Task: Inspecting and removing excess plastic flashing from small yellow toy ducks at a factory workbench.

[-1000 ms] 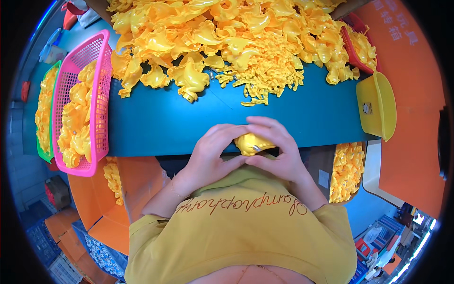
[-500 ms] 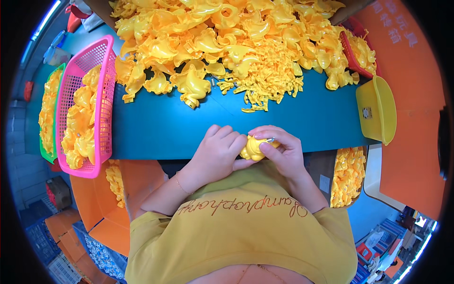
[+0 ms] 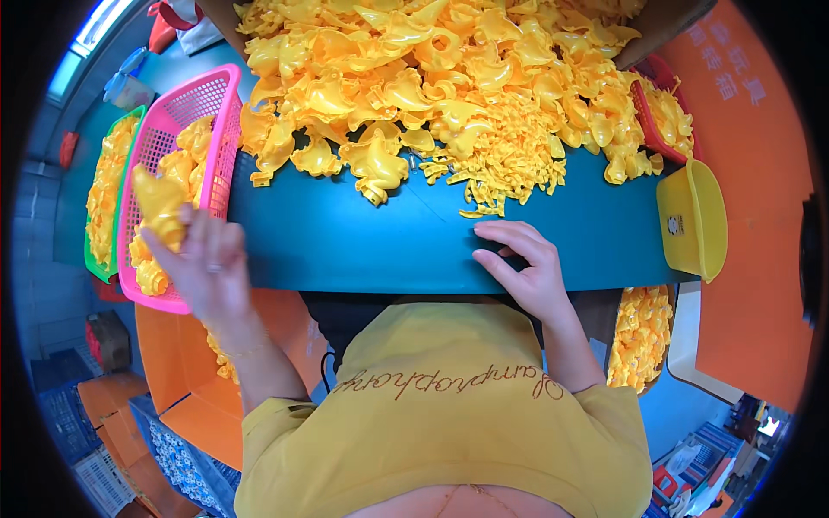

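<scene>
My left hand [image 3: 207, 263], blurred by motion, is over the near part of a pink plastic basket [image 3: 227, 164]. Between its thumb and fingers is the lower end of a glossy yellow hollow plastic toy figure [image 3: 158, 203], tilted upward. More yellow figures [image 3: 180, 164] lie inside the basket. Above the table's front edge, my right hand [image 3: 531, 266] is open, its thumb apart from its fingers, with nothing held. Beyond it lies a heap of small yellow plastic pieces [image 3: 509, 160]. A yellow figure [image 3: 377, 166] rests at the front of the larger pile.
A large pile of yellow shells [image 3: 371, 73] covers the far side of the teal table [image 3: 345, 246]. A green basket [image 3: 97, 259] is beyond the pink one. At right stand a yellow bin [image 3: 682, 207] and a red basket [image 3: 648, 121]. An orange-lined carton [image 3: 203, 423] sits below left.
My hands, together on a yellow toy figure before, have parted. The left has swung left to the pink basket with a yellow figure. The right has opened and stays over the table edge.
</scene>
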A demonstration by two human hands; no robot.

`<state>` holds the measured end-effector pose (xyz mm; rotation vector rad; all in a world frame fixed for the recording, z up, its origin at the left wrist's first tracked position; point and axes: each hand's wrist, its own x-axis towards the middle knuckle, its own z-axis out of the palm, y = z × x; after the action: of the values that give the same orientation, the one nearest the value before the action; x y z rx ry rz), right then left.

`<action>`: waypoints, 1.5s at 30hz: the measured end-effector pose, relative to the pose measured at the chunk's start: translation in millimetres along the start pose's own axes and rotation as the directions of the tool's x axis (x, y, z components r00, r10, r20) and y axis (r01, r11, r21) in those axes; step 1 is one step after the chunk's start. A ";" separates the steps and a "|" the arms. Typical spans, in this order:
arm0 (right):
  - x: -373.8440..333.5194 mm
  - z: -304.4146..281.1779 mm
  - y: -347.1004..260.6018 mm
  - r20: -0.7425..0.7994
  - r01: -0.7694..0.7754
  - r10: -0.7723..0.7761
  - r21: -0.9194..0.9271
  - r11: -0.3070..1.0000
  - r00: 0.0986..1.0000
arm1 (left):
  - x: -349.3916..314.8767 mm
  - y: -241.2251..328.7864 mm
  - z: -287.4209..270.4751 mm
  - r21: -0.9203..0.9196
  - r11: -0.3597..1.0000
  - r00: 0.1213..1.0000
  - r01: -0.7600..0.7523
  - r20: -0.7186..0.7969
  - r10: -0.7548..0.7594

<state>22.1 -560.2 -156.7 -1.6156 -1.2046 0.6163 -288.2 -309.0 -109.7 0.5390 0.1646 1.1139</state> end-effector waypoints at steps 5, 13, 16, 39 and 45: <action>1.8 -0.2 1.7 -0.047 0.064 -0.071 -0.137 0.989 0.996 | 16.3 59.7 -30.4 -0.262 0.947 0.974 -0.185 -0.179 0.141; -1.0 -0.8 8.0 -0.065 0.095 -0.105 -0.140 0.986 0.992 | 28.4 95.9 -86.6 -0.308 0.931 0.977 -0.196 -0.145 0.157; 2.3 1.0 4.6 -0.120 0.064 -0.090 -0.207 0.976 0.989 | 27.1 90.8 -58.5 -0.327 0.914 0.946 -0.242 -0.290 0.146; 12.2 18.8 -14.5 0.056 0.169 -0.161 -0.447 0.878 0.985 | 16.1 -131.1 29.0 0.721 -0.389 0.812 -0.573 0.563 -0.153; 17.6 8.5 -11.6 0.087 0.048 -0.021 -0.328 0.943 0.996 | -8.8 -126.0 36.3 0.962 -0.021 0.954 -0.271 0.272 0.124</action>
<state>16.9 -540.5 -146.7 -1.8564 -1.4540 0.4797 -176.3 -370.2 -141.4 2.0570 0.8952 1.0823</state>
